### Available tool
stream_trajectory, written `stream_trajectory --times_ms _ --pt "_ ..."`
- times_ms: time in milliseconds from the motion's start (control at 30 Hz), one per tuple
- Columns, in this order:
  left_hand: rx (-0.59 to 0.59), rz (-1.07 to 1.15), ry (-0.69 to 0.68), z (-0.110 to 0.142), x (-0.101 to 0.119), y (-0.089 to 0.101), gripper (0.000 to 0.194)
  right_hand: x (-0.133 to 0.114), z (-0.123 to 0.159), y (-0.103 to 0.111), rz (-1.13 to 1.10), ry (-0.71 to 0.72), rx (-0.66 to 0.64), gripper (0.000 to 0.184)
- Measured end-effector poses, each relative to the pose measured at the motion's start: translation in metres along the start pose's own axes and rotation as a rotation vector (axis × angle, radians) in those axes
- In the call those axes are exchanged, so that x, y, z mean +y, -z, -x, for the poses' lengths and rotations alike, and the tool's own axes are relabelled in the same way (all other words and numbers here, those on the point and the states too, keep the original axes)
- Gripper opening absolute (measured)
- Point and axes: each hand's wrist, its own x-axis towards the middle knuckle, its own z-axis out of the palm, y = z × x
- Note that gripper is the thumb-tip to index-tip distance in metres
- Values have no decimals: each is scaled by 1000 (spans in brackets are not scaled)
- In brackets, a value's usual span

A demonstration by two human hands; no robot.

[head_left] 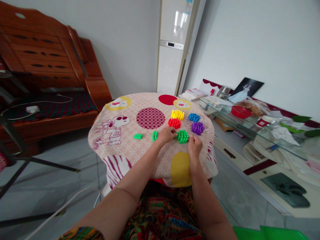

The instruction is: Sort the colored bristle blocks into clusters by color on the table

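Observation:
A cluster of small knobby green plastic pieces (183, 136) lies on the cloth between my two hands. My left hand (167, 134) is at its left edge, thumb and finger pinched together; a bit of green shows at the fingertips, too small to name. At the cluster's right edge my right hand (195, 145) is closed, its fingers curled in, and what they hold, if anything, is hidden. Just beyond are similar clusters in red (174, 123), yellow (177, 114), blue (194, 117) and purple (197, 128). Two smaller green groups (155, 136) lie to the left.
A patterned cloth (135, 153) covers the small round table. To the right, a glass-topped cabinet (252, 125) carries a red bowl (241, 112), papers and bags. A wooden bench (47, 66) stands left, and a tall white air conditioner (171, 50) behind.

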Motion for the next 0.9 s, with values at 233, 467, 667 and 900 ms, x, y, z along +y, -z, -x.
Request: stream_trajectory --times_ms 233,467,667,900 --pt "-49 -16 22 8 -10 18 10 -2 -1 0 3 -5 -7 33" --pt "-92 -21 27 8 -10 19 24 1 -1 -1 2 2 -13 33" --pt "26 40 63 2 -6 11 16 2 -1 0 1 4 -14 34" --pt "79 45 57 1 -2 -12 12 2 0 -1 -3 9 -14 34"
